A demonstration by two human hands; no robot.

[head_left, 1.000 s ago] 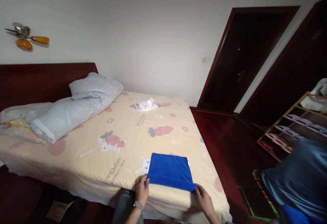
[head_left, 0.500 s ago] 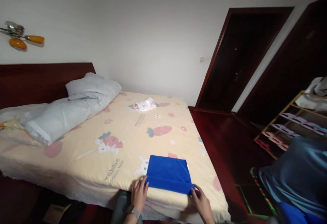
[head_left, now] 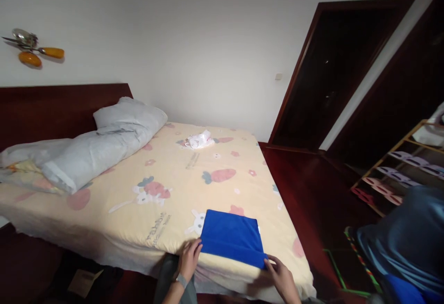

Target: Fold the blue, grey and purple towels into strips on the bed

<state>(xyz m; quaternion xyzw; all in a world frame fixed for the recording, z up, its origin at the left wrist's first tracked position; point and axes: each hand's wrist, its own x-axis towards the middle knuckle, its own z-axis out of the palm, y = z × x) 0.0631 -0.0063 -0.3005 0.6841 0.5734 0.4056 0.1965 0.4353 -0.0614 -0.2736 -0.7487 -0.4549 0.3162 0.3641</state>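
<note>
A blue towel [head_left: 231,234], folded into a rectangle, lies flat on the bed near its front edge. A folded strip runs along its near side. My left hand [head_left: 189,258], with a watch on the wrist, holds the near left corner between thumb and fingers. At the near right corner, my right hand [head_left: 280,274] pinches the towel's edge. Beneath is a yellow bed sheet [head_left: 180,202] printed with rabbits and carrots.
A grey-white quilt [head_left: 104,144] lies bunched near the headboard [head_left: 62,107]. Farther back on the bed is a crumpled white plastic bag [head_left: 200,139]. On the right stand a slipper rack [head_left: 391,163] and a dark blue draped heap [head_left: 409,234]. A cardboard piece [head_left: 83,283] is on the floor.
The view has shifted slightly, so the scene sits a little farther right. Both hands stay at the towel's near corners; the right hand has moved slightly outward.
</note>
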